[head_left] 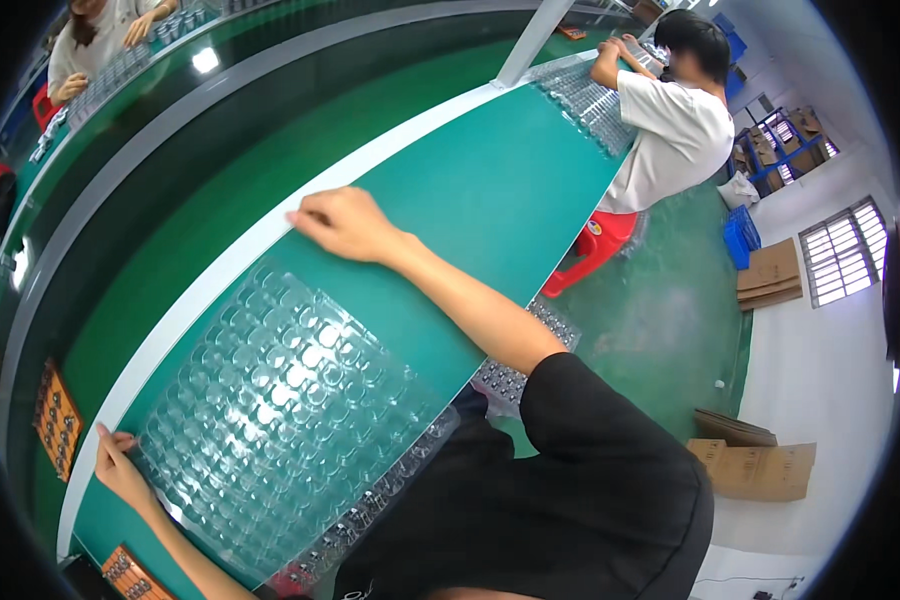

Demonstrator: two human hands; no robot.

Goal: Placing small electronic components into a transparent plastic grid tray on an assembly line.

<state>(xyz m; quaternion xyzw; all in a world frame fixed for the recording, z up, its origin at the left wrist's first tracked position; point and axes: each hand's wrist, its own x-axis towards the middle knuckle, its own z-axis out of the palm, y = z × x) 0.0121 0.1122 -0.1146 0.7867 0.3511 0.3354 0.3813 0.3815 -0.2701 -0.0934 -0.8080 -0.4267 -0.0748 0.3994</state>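
Observation:
A large clear plastic blister tray (270, 410) with rows of round cavities lies on the green bench top (470, 200) in front of me. My left hand (122, 468) is at its left corner, beside the bench's white edge. One finger of that hand points out and the others bend close to the tray's rim, with gaps between them. Past the far right corner of the tray, my right hand (350, 225) is raised over the bench near the white edge. Its fingers are curled in, and whatever they may hold is hidden.
Below the bench's near edge are trays holding small metal parts (510, 385). Orange boards with parts (58, 420) are at the left. A co-worker (675, 125) sits by a red stool (595, 245) with more clear trays (585, 100). Another person (95, 50) works across a conveyor.

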